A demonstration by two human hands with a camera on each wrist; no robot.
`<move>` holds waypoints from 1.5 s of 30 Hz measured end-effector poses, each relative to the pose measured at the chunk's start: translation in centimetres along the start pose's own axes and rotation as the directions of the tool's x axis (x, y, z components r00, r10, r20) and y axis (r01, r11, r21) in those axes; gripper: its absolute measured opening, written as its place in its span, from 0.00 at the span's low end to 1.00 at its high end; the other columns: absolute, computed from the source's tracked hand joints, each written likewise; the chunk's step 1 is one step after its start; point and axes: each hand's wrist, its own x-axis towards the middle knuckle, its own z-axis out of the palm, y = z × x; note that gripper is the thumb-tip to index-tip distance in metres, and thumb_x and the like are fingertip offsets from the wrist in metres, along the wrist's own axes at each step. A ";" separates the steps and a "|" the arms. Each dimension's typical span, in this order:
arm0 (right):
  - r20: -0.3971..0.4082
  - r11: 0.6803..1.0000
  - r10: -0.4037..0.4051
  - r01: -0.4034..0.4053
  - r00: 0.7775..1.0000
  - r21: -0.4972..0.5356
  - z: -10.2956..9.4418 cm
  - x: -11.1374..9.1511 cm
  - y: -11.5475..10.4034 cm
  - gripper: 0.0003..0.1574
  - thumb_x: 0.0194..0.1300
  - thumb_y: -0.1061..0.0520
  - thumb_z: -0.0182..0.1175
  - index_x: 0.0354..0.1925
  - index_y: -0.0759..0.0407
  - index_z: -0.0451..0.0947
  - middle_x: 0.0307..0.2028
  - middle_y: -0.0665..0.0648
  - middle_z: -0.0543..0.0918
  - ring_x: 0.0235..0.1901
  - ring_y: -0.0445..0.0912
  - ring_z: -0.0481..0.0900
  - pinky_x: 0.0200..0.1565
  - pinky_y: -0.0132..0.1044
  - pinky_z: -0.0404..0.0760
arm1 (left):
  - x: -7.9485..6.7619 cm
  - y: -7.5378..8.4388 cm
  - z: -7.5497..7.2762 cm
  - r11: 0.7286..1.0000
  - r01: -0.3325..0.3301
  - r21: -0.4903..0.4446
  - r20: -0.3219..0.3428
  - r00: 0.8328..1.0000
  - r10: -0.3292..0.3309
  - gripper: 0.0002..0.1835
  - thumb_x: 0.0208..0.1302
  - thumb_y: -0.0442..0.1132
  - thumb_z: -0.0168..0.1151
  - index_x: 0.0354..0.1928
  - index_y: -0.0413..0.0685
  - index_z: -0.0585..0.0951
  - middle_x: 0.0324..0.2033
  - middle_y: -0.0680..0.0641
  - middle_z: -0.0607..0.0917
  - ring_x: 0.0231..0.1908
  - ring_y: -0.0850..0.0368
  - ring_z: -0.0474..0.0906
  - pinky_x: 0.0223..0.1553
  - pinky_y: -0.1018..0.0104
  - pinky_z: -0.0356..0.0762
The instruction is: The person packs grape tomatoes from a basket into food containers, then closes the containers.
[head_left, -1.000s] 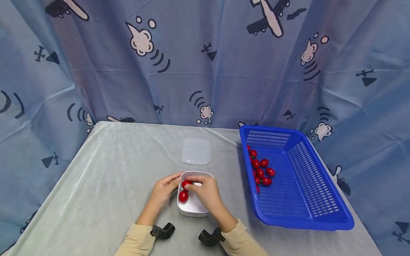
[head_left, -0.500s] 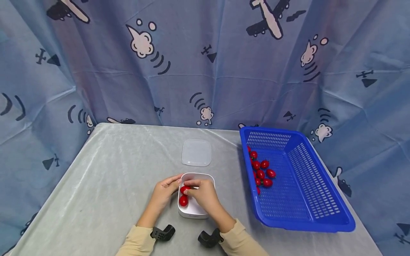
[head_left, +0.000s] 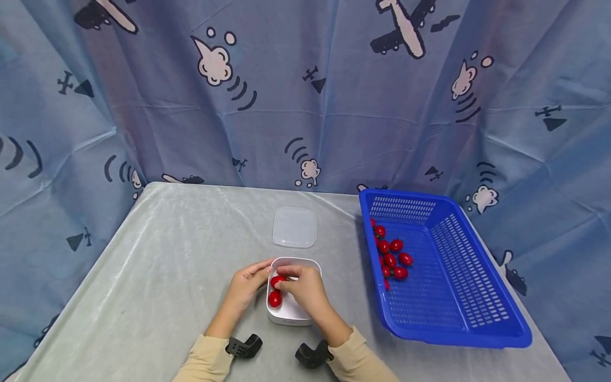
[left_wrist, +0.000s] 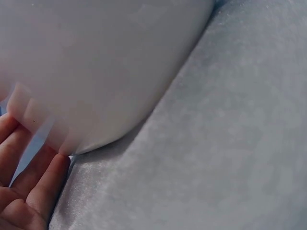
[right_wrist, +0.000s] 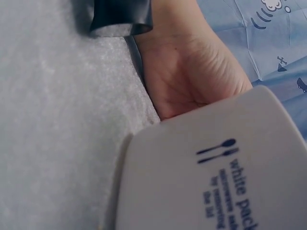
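Note:
A white plastic food container (head_left: 291, 321) stands on the table in the head view. Inside, along its left wall, sits a red cherry tomato (head_left: 275, 300). Just behind it my right hand (head_left: 304, 286) reaches in from the right and pinches another cherry tomato (head_left: 276, 280) between thumb and fingers, partly covering it. At the back left corner my left hand (head_left: 244, 286) holds the container by its wall, thumb at the rim. The left wrist view shows my left fingertips (left_wrist: 62, 160) against the outer wall. Printed lettering marks the container's side (right_wrist: 163, 172) in the right wrist view.
A translucent square lid (head_left: 294, 228) lies behind the container. To the right stands a blue slotted basket (head_left: 453, 338), with several cherry tomatoes (head_left: 390, 260) gathered along its left side. A patterned blue curtain (head_left: 286, 95) hangs behind the table (head_left: 167, 254).
My right hand has lowered the pinched cherry tomato slightly into the container, behind the first one. My left hand has kept its hold on the wall. The view has shifted a little.

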 end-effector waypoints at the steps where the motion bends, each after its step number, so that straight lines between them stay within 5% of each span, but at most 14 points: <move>1: -0.002 1.000 -0.001 0.001 1.000 0.002 0.0 0.0 0.0 0.17 0.50 0.69 0.72 0.42 0.68 0.87 0.40 0.63 0.90 0.44 0.54 0.88 0.48 0.43 0.86 | 0.0 0.0 0.0 1.000 0.000 -0.002 0.000 1.000 0.000 0.18 0.68 0.37 0.62 0.56 0.34 0.82 0.55 0.38 0.85 0.46 0.71 0.83 0.53 0.74 0.81; 9: -0.011 0.997 0.000 0.001 1.000 0.081 0.0 0.0 0.3 0.15 0.52 0.71 0.70 0.42 0.71 0.86 0.40 0.67 0.89 0.39 0.52 0.88 0.37 0.35 0.88 | 0.2 -0.2 0.1 1.000 -0.011 -0.024 0.009 1.000 0.011 0.18 0.68 0.36 0.62 0.56 0.33 0.81 0.55 0.38 0.84 0.46 0.71 0.83 0.52 0.75 0.80; 18: -0.040 0.992 -0.007 0.012 0.999 0.124 -2.0 -0.6 -1.5 0.18 0.54 0.64 0.72 0.45 0.67 0.87 0.45 0.65 0.88 0.50 0.58 0.86 0.50 0.38 0.86 | 0.0 0.0 0.2 0.999 -0.031 -0.015 -0.001 1.000 0.031 0.19 0.68 0.36 0.62 0.56 0.31 0.81 0.54 0.38 0.85 0.46 0.71 0.83 0.52 0.74 0.81; 30: -0.049 0.956 -0.011 0.025 0.999 0.294 -9.1 -1.0 -7.1 0.21 0.58 0.65 0.70 0.52 0.67 0.83 0.50 0.63 0.87 0.53 0.48 0.84 0.51 0.30 0.84 | 0.1 0.0 0.3 1.000 -0.015 -0.011 -0.003 1.000 0.015 0.18 0.68 0.34 0.62 0.56 0.32 0.81 0.56 0.35 0.83 0.48 0.67 0.83 0.55 0.70 0.81; 39: -0.223 0.949 -0.063 0.128 0.973 0.289 -15.3 0.0 -8.4 0.24 0.62 0.61 0.69 0.56 0.66 0.81 0.41 0.39 0.88 0.48 0.37 0.86 0.51 0.26 0.82 | -0.1 -0.1 0.3 1.000 -0.014 -0.009 0.000 1.000 0.014 0.18 0.67 0.35 0.62 0.56 0.32 0.81 0.55 0.36 0.84 0.46 0.70 0.83 0.53 0.72 0.82; 45: -0.307 0.931 -0.083 0.184 0.948 0.314 -18.3 1.2 -8.4 0.27 0.60 0.57 0.71 0.56 0.65 0.81 0.41 0.39 0.89 0.46 0.36 0.86 0.50 0.22 0.81 | -0.2 -0.1 0.3 1.000 -0.020 -0.005 -0.011 1.000 0.020 0.19 0.67 0.36 0.63 0.56 0.32 0.81 0.55 0.36 0.84 0.46 0.71 0.83 0.53 0.74 0.81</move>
